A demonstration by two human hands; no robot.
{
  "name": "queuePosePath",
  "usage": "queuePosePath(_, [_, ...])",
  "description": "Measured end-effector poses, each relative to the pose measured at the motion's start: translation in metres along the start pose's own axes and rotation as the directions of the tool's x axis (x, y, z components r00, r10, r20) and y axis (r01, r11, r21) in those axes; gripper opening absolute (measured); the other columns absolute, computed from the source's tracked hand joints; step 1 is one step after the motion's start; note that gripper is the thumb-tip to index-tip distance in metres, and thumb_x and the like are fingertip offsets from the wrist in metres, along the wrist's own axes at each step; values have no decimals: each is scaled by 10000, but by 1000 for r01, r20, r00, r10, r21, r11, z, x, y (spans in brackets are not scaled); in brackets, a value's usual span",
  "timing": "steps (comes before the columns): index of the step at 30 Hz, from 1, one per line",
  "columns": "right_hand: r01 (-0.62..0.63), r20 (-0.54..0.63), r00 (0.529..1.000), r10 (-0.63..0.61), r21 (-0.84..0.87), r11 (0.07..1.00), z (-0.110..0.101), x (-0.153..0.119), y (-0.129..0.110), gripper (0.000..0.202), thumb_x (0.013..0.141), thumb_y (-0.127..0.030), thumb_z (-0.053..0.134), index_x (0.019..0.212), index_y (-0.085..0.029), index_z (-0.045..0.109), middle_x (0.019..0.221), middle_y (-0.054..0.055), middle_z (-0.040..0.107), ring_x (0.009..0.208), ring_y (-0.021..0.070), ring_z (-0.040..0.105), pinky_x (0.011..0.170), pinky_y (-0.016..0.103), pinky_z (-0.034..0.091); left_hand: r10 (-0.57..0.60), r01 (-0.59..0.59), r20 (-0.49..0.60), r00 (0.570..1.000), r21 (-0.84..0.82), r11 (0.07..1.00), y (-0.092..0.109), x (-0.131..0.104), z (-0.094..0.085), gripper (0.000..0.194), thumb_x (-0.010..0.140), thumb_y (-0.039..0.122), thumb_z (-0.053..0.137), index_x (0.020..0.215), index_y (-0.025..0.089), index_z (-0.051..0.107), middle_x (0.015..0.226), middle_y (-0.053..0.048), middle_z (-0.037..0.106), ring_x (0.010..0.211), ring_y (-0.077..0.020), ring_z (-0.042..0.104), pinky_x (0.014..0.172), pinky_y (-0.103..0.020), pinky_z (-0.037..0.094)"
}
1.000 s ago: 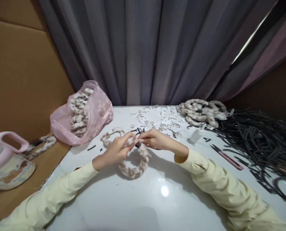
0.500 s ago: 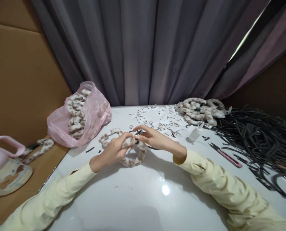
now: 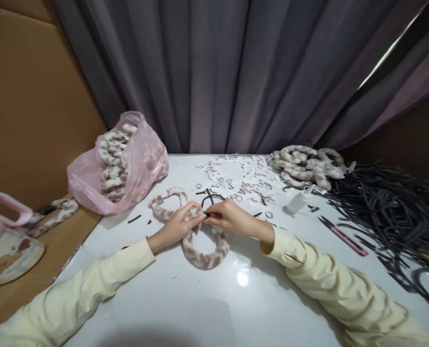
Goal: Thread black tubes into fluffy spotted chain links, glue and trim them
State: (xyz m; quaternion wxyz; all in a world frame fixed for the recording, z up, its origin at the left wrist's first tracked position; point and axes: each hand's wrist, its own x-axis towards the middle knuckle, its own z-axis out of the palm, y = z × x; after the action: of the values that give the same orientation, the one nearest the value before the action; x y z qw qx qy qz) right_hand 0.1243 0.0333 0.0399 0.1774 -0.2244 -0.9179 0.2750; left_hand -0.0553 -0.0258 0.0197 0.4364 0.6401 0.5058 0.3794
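Note:
My left hand point(image 3: 178, 225) is closed around one end of a fluffy white-and-brown plush tube point(image 3: 205, 259), whose loop rests on the white table below the fingers. Against that end, my right hand point(image 3: 232, 217) pinches a short dark piece that looks like black cord; my fingers partly cover it. Just behind the fingertips, loose black cord pieces point(image 3: 207, 193) lie curved on the table. Another plush loop point(image 3: 164, 207) lies behind my left hand; whether it joins the held one I cannot tell.
A pink plastic bag point(image 3: 149, 164) full of plush tubes stands back left, near a cup point(image 3: 10, 258) with a pink handle. Small rings and paper scraps point(image 3: 236, 176) litter the back. To the right are plush loops point(image 3: 301, 166), a white bottle point(image 3: 297, 201), pink-handled snips point(image 3: 344, 236) and black cords point(image 3: 391, 207).
My right hand's fingers have closed into a pinch at the plush tube's end. The loop has shifted nearer to me, and the view has moved slightly.

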Motion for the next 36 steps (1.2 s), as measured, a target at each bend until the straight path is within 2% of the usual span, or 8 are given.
queuePosePath(6, [-13, -36, 999, 16, 92, 996, 8, -2, 5, 122, 827, -204, 557, 751, -122, 607, 574, -26, 510, 519, 85, 440, 532, 188, 322, 59, -58, 48, 997, -11, 998, -4, 1, -3, 221, 859, 400, 454, 837, 195, 533, 625, 23, 560, 638, -139, 532, 658, -230, 393])
queuePosePath(14, [52, -204, 978, -42, 45, 998, 33, -7, 18, 152, 868, -249, 505, 823, -135, 596, 692, 17, 563, 602, 112, 484, 586, 206, 370, -1, 1, 2, 1000, 95, 995, -7, 4, -3, 220, 812, 419, 516, 869, 207, 536, 613, 43, 531, 577, -120, 470, 545, -197, 348])
queuePosePath(18, [-30, -244, 969, 48, 76, 997, 39, -8, 23, 219, 862, -273, 525, 1038, -143, 545, 708, 11, 589, 598, 115, 505, 601, 210, 401, -5, 5, -3, 1000, 95, 995, -8, 6, -3, 212, 830, 414, 494, 859, 204, 513, 594, 48, 511, 550, -113, 451, 524, -195, 330])
queuePosePath(23, [37, -274, 961, -19, 62, 997, 41, -8, 28, 471, 879, -261, 495, 1322, -166, 367, 797, 24, 627, 576, 113, 518, 598, 219, 434, 14, -14, -2, 1000, -36, 999, -16, 11, -4, 234, 845, 425, 477, 830, 192, 494, 602, 44, 525, 573, -111, 473, 582, -211, 360])
queuePosePath(26, [80, -293, 954, -66, 37, 996, 42, -9, 31, 574, 885, -248, 490, 1405, -235, 246, 1061, 72, 634, 573, 102, 535, 610, 229, 464, -8, 5, -15, 1000, -167, 986, -21, 15, -3, 247, 840, 430, 492, 876, 185, 498, 601, 40, 548, 590, -111, 488, 626, -223, 380])
queuePosePath(30, [63, -308, 949, -68, -25, 998, 41, -9, 32, 697, 874, -195, 495, 1443, -302, 107, 1297, 81, 517, 596, 110, 555, 659, 270, 500, -44, 31, -43, 998, -264, 964, -24, 18, -1, 255, 817, 415, 537, 904, 179, 492, 610, 34, 568, 585, -111, 483, 609, -226, 370])
queuePosePath(33, [88, -286, 952, -106, -74, 993, 41, -8, 33, 680, 878, -154, 453, 1448, -289, 107, 1299, 79, 512, 716, 141, 596, 728, 297, 509, -56, 43, -36, 998, -294, 955, -23, 18, -1, 249, 809, 396, 550, 911, 176, 494, 608, 34, 576, 576, -109, 478, 599, -223, 360])
queuePosePath(36, [102, -271, 953, -134, -127, 987, 42, -8, 35, 645, 881, -132, 426, 1443, -259, 136, 1177, 81, 577, 821, 171, 608, 737, 305, 513, -54, 55, 13, 998, -294, 954, -19, 17, -3, 245, 812, 386, 554, 921, 174, 501, 553, 39, 572, 542, -110, 471, 583, -224, 346])
